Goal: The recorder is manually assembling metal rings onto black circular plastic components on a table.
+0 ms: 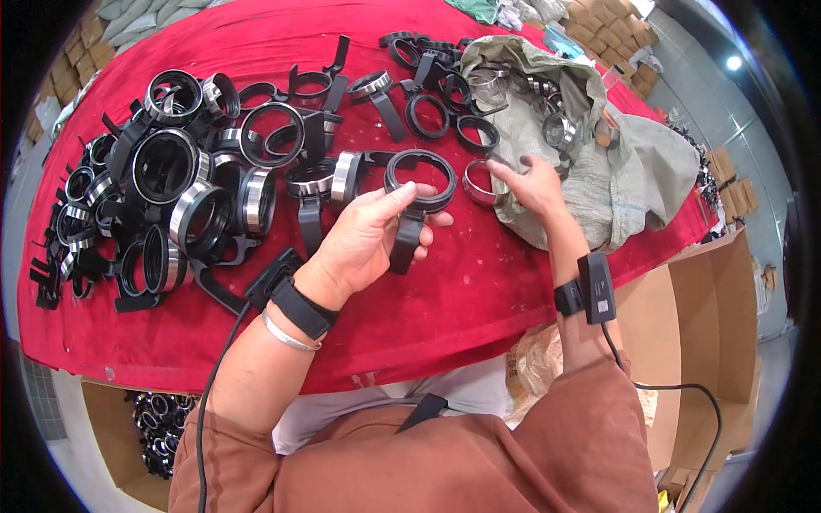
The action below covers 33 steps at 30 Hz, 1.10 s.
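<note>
My left hand (368,235) is closed round a black ring with a flat tab (419,205), the tab hanging down between the fingers. Just to its right, my right hand (534,184) pinches the edge of a thin silver metal ring (479,185). That ring is apart from the black one. Beside my right hand lies an open woven sack (590,184), with loose metal rings (558,131) inside its mouth. Left of my hands spreads a large heap of black tabbed rings, many fitted with silver bands (165,165).
A red cloth (402,316) covers the table. More black rings (428,115) lie toward the back. Cardboard boxes stand below at the right (710,333) and left (111,427), the left one holding similar rings. Cables run from both wrist straps. Stacked packages (599,30) stand beyond the table.
</note>
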Tool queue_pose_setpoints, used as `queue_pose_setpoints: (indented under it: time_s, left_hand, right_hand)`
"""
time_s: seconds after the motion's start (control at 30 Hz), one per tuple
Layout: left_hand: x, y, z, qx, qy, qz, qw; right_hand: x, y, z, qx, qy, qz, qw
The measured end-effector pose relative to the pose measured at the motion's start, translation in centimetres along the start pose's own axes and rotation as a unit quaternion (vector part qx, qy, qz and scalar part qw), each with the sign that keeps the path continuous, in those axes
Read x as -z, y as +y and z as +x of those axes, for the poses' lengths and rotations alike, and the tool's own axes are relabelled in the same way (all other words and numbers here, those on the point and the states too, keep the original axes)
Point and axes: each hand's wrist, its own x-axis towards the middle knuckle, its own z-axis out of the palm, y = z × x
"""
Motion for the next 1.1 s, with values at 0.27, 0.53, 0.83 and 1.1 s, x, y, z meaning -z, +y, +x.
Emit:
queue_pose_setpoints:
  time_s: [0.27, 0.53, 0.83, 1.1]
  left_hand:
    - [-0.7, 0.1, -0.4, -0.049, 0.063, 0.015, 0.997]
    - [-0.4, -0.2, -0.1, -0.099, 0.074, 0.092, 0.988]
    - [0.0, -0.2, 0.0, -0.079, 0.030, 0.122, 0.989]
    - [0.0, -0.1, 0.0, -0.063, 0.042, 0.113, 0.991]
  right_hand:
    - [-0.7, -0.1, -6.4, 0.255, 0.022, 0.278, 0.926]
    - [-0.6, -1.6, -10.7, 0.092, -0.386, 0.675, 0.622]
    - [0.0, -2.6, -11.4, 0.048, -0.302, 0.548, 0.779]
    - [1.0, -6.1, -12.9, 0.501, 0.059, -0.076, 0.860]
